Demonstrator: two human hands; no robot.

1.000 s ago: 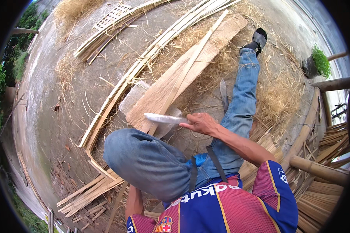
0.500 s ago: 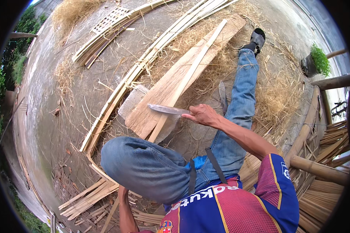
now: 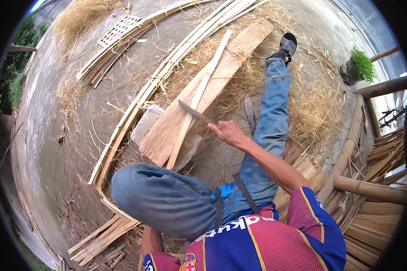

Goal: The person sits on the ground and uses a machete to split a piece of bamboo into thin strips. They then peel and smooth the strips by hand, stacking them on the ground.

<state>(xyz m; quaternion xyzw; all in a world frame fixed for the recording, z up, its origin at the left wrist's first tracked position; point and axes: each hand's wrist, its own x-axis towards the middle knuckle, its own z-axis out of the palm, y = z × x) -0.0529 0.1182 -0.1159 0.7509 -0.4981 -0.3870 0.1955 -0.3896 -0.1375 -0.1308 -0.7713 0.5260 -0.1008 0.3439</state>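
Note:
My right hand [image 3: 230, 134] is closed round the handle of a knife [image 3: 194, 111]. Its long blade lies across a pale bamboo strip [image 3: 201, 90], the tip pointing far left. Beneath the strip a broad wooden plank [image 3: 167, 128] slopes on a pale stone block [image 3: 148, 118]. My left forearm [image 3: 152, 239] passes behind my bent left knee, which hides most of that hand; only what looks like a fingertip shows at the strip's near end. A second blade [image 3: 250, 110] lies on the ground beside my outstretched right leg.
Bundled long strips [image 3: 135, 106] curve along the left, with another bundle [image 3: 111, 56] farther off. Fibre shavings [image 3: 314, 108] litter the ground. Short split pieces [image 3: 101, 237] lie near left. At the right are bamboo poles [image 3: 371, 189], stacked strips [image 3: 375, 232] and a potted plant [image 3: 359, 67].
The strip has slid toward me and swung left on the plank. My right hand has turned the knife so its tip points farther away. More of my left sleeve shows.

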